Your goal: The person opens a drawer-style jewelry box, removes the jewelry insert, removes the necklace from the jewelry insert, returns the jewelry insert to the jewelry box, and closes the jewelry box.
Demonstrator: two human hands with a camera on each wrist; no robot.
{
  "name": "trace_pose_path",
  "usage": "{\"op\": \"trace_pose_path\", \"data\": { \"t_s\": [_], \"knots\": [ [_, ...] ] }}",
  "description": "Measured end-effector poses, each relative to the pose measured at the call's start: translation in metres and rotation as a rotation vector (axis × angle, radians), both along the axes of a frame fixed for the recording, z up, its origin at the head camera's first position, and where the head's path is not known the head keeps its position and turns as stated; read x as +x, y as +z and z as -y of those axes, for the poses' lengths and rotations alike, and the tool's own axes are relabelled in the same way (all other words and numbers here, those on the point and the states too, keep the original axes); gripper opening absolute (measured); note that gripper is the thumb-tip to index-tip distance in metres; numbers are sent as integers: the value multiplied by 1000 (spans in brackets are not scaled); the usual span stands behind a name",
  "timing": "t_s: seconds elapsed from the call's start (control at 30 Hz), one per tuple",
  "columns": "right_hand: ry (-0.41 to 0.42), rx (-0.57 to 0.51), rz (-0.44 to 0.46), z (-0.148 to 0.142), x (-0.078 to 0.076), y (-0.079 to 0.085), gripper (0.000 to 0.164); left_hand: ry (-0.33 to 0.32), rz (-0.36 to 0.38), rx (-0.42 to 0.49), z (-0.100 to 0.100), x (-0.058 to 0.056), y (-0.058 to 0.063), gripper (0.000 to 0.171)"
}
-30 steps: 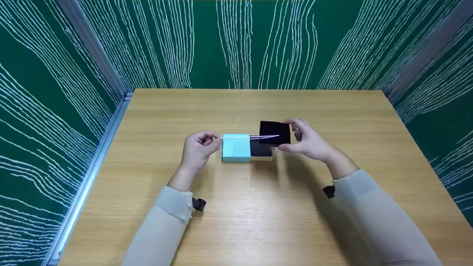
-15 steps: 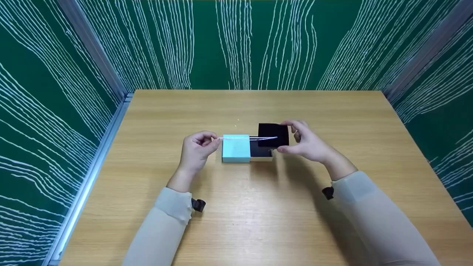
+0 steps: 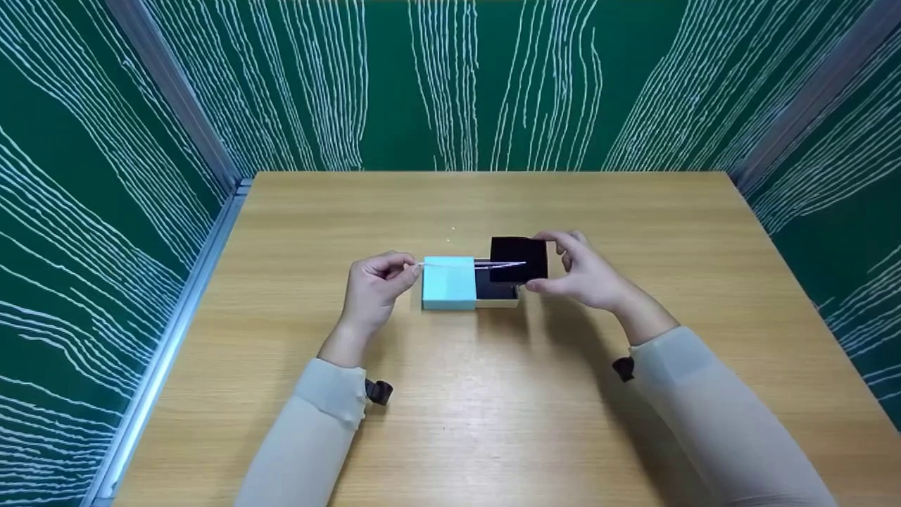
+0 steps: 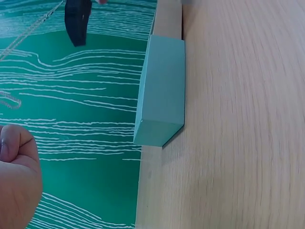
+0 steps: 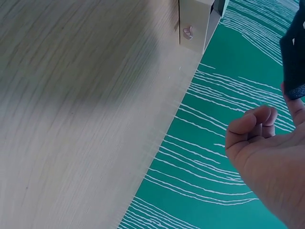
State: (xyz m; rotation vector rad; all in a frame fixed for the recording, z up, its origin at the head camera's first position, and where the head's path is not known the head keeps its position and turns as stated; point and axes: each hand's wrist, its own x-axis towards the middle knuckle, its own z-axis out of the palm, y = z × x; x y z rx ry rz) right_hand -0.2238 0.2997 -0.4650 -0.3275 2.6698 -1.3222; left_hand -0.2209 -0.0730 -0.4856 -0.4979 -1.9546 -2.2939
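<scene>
My left hand (image 3: 373, 289) pinches the end of a thin silver chain necklace (image 3: 450, 265). The chain stretches rightward above a light-blue jewellery box sleeve (image 3: 449, 290) to a black square insert pad (image 3: 517, 250). Between thumb and fingers, my right hand (image 3: 584, 271) grips that pad by its right edge, raised over the pulled-out drawer (image 3: 497, 303). The drawer sticks out of the sleeve's right side and shows a dark inside. In the left wrist view, strands of the chain (image 4: 29, 29) slope down from the pad (image 4: 77, 21); a loop of it hangs near the left fingers.
A wooden table (image 3: 457, 422) carries the box near its middle. On the drawer's end is a small pinkish tab (image 5: 188, 32). Tiny pale specks (image 3: 452, 229) lie behind the box. Green walls with white lines (image 3: 394, 84) enclose the back and sides.
The black pad and my right hand have shifted slightly left and toward me, over the drawer. My left hand, still pinching the chain, has moved down very slightly. The box stays put.
</scene>
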Motion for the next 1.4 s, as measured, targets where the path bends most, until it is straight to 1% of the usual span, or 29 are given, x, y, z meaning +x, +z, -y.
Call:
{"op": "trace_pose_path", "data": {
  "t_s": [0.1,0.23,0.3,0.4,0.53,0.63,0.73,0.93,1.07,1.23,1.4],
  "knots": [
    [-4,6,2,0,0,0,86,-4,-13,5,0,1,0,5],
    [-1,14,3,0,0,-1,85,-10,-15,17,-1,1,0,6],
    [1,17,5,0,0,-2,84,-16,-12,25,-1,2,0,9],
    [2,27,8,0,0,-3,85,-23,-8,34,-1,2,0,18],
    [-1,28,10,1,1,-2,91,-6,5,12,-2,2,-1,14],
    [3,15,7,2,2,-1,93,10,18,-16,-3,2,-1,5],
    [7,2,0,3,2,-3,94,12,27,-36,-4,1,-1,4],
    [-2,-9,0,3,2,-5,91,19,27,-50,-2,1,1,10],
    [-2,-19,8,2,2,-8,88,21,14,-50,-1,1,1,8],
    [-6,-8,17,1,0,-12,85,19,-1,-26,-2,1,2,6],
    [-8,6,15,-1,-1,-14,82,20,8,-22,-2,2,2,7]
  ]
}}
